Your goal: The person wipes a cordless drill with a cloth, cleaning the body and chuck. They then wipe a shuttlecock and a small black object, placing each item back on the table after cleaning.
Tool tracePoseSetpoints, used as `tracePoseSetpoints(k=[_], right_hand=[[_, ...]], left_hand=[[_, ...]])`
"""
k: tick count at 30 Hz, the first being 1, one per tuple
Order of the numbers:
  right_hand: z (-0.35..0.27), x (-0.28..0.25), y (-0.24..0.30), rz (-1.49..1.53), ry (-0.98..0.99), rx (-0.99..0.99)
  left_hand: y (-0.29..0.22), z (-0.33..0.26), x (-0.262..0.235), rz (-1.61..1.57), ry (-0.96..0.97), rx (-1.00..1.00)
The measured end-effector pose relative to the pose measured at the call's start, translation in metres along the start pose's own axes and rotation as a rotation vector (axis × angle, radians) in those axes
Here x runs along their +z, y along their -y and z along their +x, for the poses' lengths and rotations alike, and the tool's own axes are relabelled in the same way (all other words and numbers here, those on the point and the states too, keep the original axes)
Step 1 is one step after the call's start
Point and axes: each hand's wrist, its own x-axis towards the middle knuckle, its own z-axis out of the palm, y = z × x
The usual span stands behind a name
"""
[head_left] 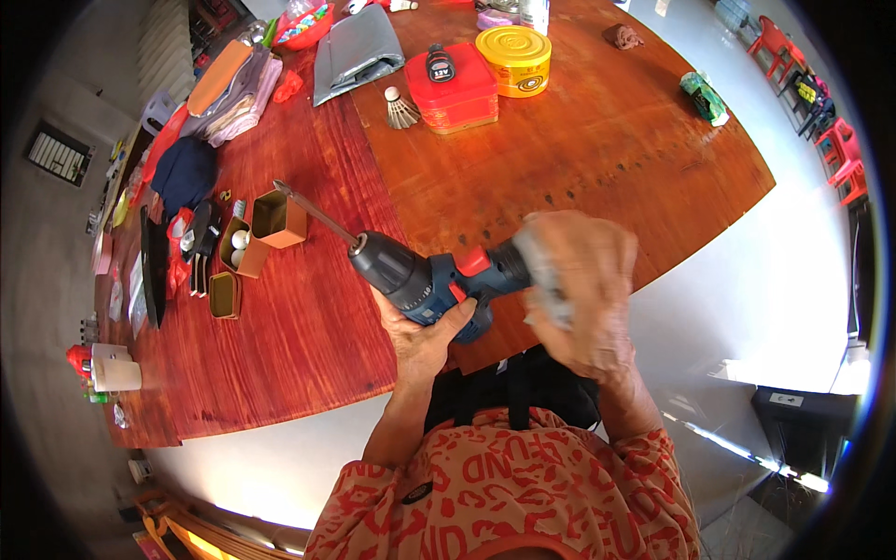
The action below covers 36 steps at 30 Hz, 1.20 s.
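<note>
Red-brown wooden table [289, 350], glossy, with a grey wall [56, 224] beyond its left end. Off-white pot [117, 375] at the near left corner; contents not readable. Next, a small open tin [224, 295], dull gold inside, then an open box [241, 250] with white round pieces in it. Orange-sided box [279, 219] touching that one, mouth open, inner walls bare. Red bowl [306, 28] at the back holds small colourful wrapped bits.

Drill [432, 293] held up over the near edge, its long bit [315, 210] aimed up-left. Left hand [420, 345] cradles the body from below, thumb along the side near the red trigger. Best, I judge, to keep that thumb off the trigger, bit away from the body, and the left grip firm. Battery-like black pack [441, 63] rests on the lidded red box [452, 98]; yellow round tin [514, 63] beside it, also lidded, contents hidden.

Right hand [590, 294] blurred at the handle end, fingers curled around something greyish [560, 313]; cannot tell what, or how tightly. Short, even strokes or turns would probably disturb the left hold least.
</note>
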Motion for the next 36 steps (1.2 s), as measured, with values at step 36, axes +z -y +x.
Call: tracePoseSetpoints(k=[36], right_hand=[[-0.056, 0.065, 0.006, 0.364, 0.119, -0.060]], left_hand=[[0.008, 0.003, 0.007, -0.152, -0.132, -0.262]])
